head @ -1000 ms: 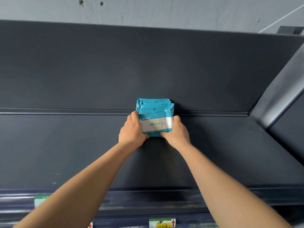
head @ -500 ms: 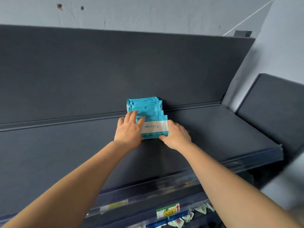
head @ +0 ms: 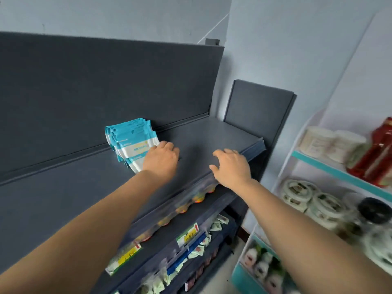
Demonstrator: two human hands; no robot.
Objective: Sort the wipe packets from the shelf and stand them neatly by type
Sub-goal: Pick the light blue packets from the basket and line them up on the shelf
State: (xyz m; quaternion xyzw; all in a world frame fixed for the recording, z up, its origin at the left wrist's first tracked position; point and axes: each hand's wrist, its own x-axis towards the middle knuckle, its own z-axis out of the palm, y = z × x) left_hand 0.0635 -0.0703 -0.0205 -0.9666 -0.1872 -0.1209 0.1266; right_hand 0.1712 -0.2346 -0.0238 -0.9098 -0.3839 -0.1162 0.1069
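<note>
A row of several teal and white wipe packets (head: 131, 141) stands on the dark grey top shelf (head: 63, 187), leaning back against the rear panel. My left hand (head: 161, 158) rests against the front packet's lower right side, fingers loosely curled and touching it. My right hand (head: 231, 166) hovers over the shelf's front right edge, well apart from the packets, fingers spread and holding nothing.
Lower shelves (head: 191, 247) hold small sachets and price tags. A white and teal rack (head: 339, 177) at the right carries white tubs, round tins and red bottles (head: 379, 153). A second dark panel (head: 258, 109) stands at the shelf's right end.
My right hand has let go of the packets and moved right to the shelf's front edge. My left hand stays by the front packet. The camera has swung to the right.
</note>
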